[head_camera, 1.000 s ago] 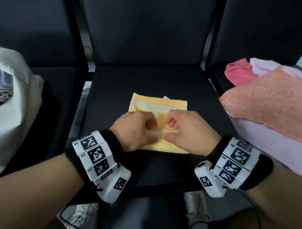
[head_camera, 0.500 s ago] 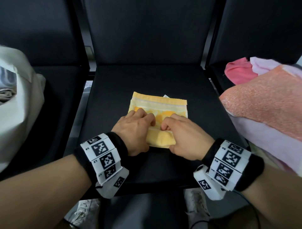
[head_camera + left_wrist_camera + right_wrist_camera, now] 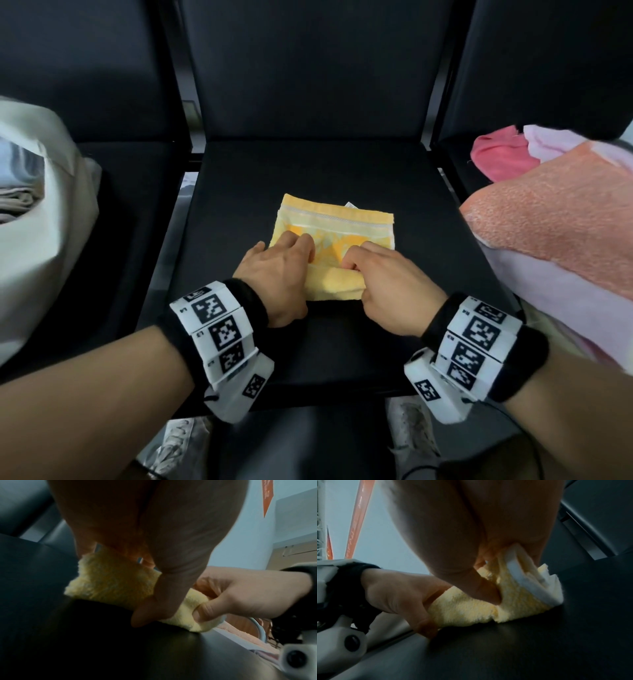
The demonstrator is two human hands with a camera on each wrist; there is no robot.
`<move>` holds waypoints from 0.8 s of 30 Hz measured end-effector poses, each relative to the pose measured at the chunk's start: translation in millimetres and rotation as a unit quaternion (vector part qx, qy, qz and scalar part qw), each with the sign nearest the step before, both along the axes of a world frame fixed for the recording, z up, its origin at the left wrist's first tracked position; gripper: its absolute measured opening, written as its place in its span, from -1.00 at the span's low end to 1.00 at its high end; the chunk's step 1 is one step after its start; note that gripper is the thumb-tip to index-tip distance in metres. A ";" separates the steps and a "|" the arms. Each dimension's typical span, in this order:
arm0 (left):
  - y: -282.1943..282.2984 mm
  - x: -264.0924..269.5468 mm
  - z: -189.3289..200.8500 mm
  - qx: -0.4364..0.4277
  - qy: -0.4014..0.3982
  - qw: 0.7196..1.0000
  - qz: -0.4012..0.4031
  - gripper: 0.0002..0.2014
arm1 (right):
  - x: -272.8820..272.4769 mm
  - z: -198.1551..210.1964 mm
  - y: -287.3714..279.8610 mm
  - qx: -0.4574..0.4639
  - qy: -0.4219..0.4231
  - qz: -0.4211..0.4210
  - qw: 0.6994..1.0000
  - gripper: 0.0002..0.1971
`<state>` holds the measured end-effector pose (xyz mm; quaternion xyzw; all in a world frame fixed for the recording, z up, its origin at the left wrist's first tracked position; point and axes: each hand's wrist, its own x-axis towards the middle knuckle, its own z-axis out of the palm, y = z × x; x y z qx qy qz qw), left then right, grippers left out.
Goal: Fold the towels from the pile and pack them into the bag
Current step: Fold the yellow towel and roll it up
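Observation:
A yellow towel (image 3: 342,224) lies partly folded on the middle black chair seat (image 3: 239,192). Its near part is doubled over into a thick fold. My left hand (image 3: 291,253) holds the fold's left end, fingers on top and thumb beneath, as the left wrist view shows on the towel (image 3: 111,580). My right hand (image 3: 363,263) pinches the fold's right end; in the right wrist view its thumb presses into the towel (image 3: 471,609). The pale cloth bag (image 3: 41,205) stands on the left seat. The towel pile (image 3: 548,212) lies on the right seat.
The pile has a salmon towel on top, a pink one (image 3: 496,154) behind and a lilac one (image 3: 548,294) beneath. Black seat backs (image 3: 308,68) rise behind. Metal gaps separate the seats. A shoe (image 3: 411,435) and floor show below the seat's front edge.
Both hands have carried the towel's near edge away from me, doubling it over. The near edge now lies farther from the seat front, and the hands have lowered onto the fold.

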<state>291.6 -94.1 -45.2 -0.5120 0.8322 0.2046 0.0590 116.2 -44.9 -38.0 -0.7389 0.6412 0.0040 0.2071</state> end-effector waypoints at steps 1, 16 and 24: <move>-0.1 0.2 0.0 0.000 0.001 1.000 0.000 -0.42 | 0.0 0.7 -0.6 -0.001 0.001 -0.001 1.000 -0.53; -19.8 7.7 5.6 0.009 0.103 0.991 0.081 -0.89 | -5.3 -1.3 -4.0 -0.038 0.012 -0.017 0.999 -0.40; -27.0 15.3 11.6 0.036 0.174 0.979 0.101 -0.82 | -21.6 2.3 -13.3 -0.087 -0.028 -0.101 0.991 -0.61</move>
